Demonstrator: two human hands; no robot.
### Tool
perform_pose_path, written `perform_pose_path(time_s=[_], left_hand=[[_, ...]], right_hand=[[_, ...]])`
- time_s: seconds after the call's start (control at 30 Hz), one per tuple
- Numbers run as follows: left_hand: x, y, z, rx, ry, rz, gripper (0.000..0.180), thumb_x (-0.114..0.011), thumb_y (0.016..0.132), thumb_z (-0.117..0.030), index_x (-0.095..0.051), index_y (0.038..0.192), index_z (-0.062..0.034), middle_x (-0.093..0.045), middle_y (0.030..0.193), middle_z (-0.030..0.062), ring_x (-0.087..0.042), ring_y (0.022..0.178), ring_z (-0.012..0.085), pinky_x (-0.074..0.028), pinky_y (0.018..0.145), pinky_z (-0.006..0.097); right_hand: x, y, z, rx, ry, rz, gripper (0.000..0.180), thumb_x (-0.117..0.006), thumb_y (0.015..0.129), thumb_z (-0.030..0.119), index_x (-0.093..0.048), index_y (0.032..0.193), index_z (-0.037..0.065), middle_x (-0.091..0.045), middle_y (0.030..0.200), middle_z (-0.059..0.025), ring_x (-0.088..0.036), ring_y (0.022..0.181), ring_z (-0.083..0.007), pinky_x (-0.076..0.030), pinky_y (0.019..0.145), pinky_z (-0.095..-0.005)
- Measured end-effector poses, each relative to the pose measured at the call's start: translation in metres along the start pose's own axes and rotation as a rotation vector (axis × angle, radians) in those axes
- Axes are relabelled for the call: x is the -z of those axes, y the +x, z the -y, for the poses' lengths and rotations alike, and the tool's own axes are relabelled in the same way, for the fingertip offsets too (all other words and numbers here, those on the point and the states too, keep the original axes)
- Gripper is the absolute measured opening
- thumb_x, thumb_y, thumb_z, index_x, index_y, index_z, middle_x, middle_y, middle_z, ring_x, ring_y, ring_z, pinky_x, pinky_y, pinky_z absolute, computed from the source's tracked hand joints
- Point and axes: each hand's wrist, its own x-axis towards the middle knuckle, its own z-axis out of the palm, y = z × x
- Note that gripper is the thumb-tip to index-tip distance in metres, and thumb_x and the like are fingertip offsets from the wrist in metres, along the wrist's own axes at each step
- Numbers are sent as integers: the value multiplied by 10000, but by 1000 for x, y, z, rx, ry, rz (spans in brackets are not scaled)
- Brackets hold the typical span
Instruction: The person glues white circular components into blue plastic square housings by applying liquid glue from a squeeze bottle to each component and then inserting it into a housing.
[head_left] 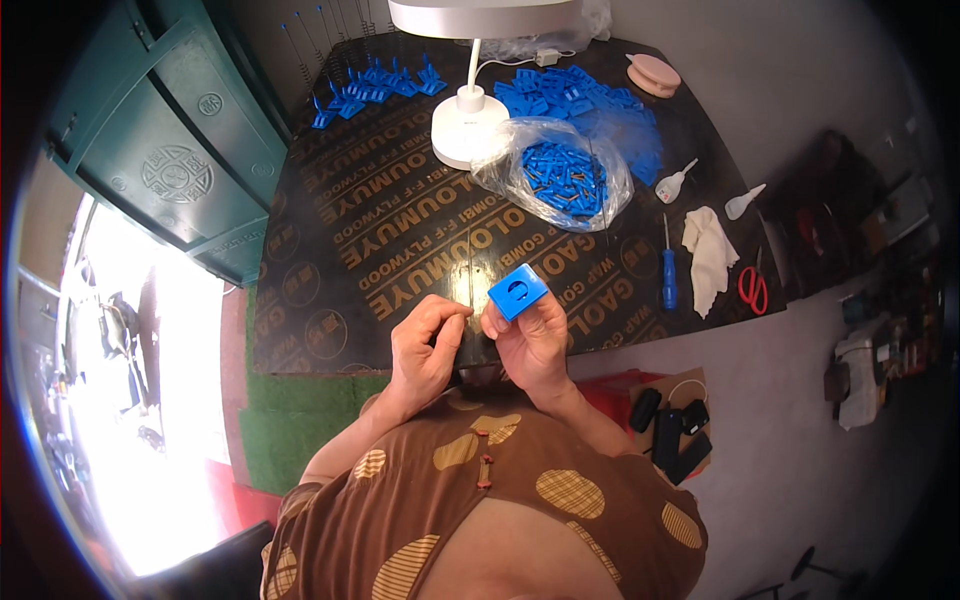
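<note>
In my right hand [534, 345] is a small blue square plastic part [517, 292] with a round opening in its face. The fingers of that hand hold it from below and behind, just above the table's near edge. Close beside it on the left, my left hand [428, 345] is closed, thumb and forefinger pinched together. A thin line seems to rise by those fingertips, but what they hold is too small to make out. Beyond both hands, a clear plastic bag [622, 190] stands open, full of small blue plastic pieces [565, 180].
A white lamp [460, 135] stands on the dark printed plywood table [400, 220]. Blue flat parts [590, 105] are heaped behind the bag; blue pieces with upright wires [380, 82] line the back left. On the right lie a screwdriver [669, 280], a cloth [707, 262], scissors [753, 288] and squeeze bottles [672, 186].
</note>
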Motion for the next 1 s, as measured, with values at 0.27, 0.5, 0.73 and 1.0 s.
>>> perform_pose_path(time_s=[0.27,0.5,0.73,1.0], left_hand=[[-1,1,-5,62,16,-29,90,-541,862,10,-624,890,29,-579,744,97,-538,652,160,-429,601,266],[1,1,-8,14,46,-38,86,-545,853,21,-623,887,29,-581,743,101,-541,645,168,-429,595,267],[1,3,-7,26,43,-22,88,-546,849,34,-625,888,32,-575,734,101,-544,643,166,-427,588,263],[0,0,-6,37,0,-33,82,-556,847,28,-627,888,29,-571,737,89,-533,636,138,-421,581,249]], right_hand=[[6,-1,-2,-4,35,44,273,-561,932,230,-512,1106,25,-561,858,-47,-512,746,-128,-430,683,-300],[5,-1,-2,-18,31,53,299,-561,930,250,-510,1114,20,-557,850,-57,-512,741,-140,-427,678,-304],[4,0,-1,-20,26,30,283,-553,934,250,-517,1101,25,-556,855,-54,-509,739,-134,-428,676,-302],[-3,-1,0,-13,-21,-25,239,-564,929,272,-535,924,35,-494,794,-37,-457,711,-131,-400,638,-297]])
